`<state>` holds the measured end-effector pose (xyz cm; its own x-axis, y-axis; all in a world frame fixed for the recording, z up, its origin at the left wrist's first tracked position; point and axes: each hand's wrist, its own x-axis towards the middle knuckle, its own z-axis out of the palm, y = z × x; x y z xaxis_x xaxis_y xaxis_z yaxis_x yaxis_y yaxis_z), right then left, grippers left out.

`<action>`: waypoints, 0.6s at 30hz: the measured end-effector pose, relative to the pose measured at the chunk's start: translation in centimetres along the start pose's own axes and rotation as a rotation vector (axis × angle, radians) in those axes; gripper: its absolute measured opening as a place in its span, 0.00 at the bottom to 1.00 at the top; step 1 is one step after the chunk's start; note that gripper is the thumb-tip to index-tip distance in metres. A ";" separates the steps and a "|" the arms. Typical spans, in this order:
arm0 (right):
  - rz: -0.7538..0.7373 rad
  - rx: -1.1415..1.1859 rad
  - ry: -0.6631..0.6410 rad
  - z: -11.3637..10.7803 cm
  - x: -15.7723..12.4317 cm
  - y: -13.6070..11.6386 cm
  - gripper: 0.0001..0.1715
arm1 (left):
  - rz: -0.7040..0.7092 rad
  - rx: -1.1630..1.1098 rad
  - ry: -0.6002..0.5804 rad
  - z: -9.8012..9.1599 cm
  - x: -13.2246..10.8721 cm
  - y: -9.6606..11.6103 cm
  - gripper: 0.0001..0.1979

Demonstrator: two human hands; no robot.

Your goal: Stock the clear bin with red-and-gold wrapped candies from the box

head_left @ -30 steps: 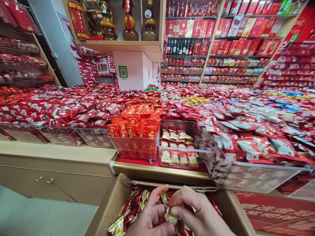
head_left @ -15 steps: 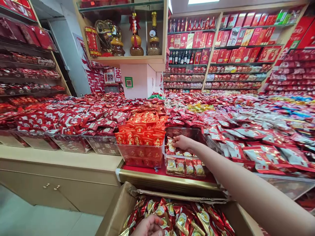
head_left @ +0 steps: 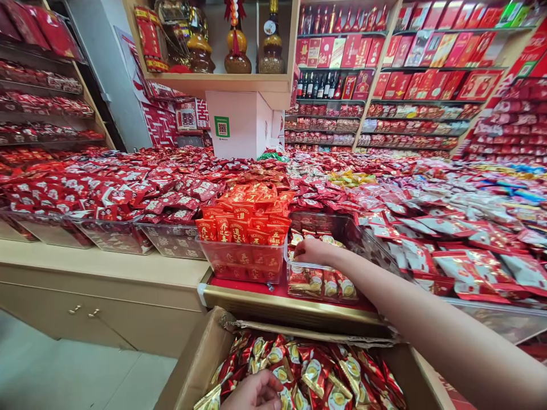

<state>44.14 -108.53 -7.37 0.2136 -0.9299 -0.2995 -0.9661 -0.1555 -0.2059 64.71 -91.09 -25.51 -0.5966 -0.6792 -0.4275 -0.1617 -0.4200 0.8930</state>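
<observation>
My right hand (head_left: 314, 251) reaches into a clear plastic bin (head_left: 320, 265), its fingers curled down behind the front rim. Red and gold wrapped candy packets (head_left: 315, 282) with a yellow fruit picture stand in a row along that bin's front, with more behind them. What the fingertips hold is hidden. Low in the view, my left hand (head_left: 256, 392) rests over an open cardboard box (head_left: 194, 364) full of the same kind of packets (head_left: 316, 373). Its fingers are loosely bent, the thumb apart from them, and nothing shows between them.
A clear bin of orange-red packets (head_left: 243, 228) stands directly left of the bin I reach into. More bins (head_left: 171, 242) line the counter at left. White and red packets (head_left: 461, 262) pile up at right. A display cabinet (head_left: 217, 82) overhangs the counter.
My right hand has lowered into the bin; the packet pinched in its fingers before is now hidden from sight. The view has tilted down slightly. My left hand stays over the box.
</observation>
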 end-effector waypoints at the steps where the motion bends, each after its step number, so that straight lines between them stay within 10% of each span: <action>1: -0.004 0.003 -0.001 0.1 0.0 0.1 0.12 | -0.008 0.026 0.022 0.1 0.1 -0.1 0.13; 18: 0.264 0.545 0.225 -1.0 -0.9 1.1 0.15 | -0.015 0.095 0.084 0.2 0.5 -1.1 0.09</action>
<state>42.78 -108.24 -6.38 -0.1138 -0.9700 -0.2147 -0.7574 0.2246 -0.6132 64.40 -90.83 -26.64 -0.5262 -0.7228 -0.4480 -0.2463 -0.3747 0.8938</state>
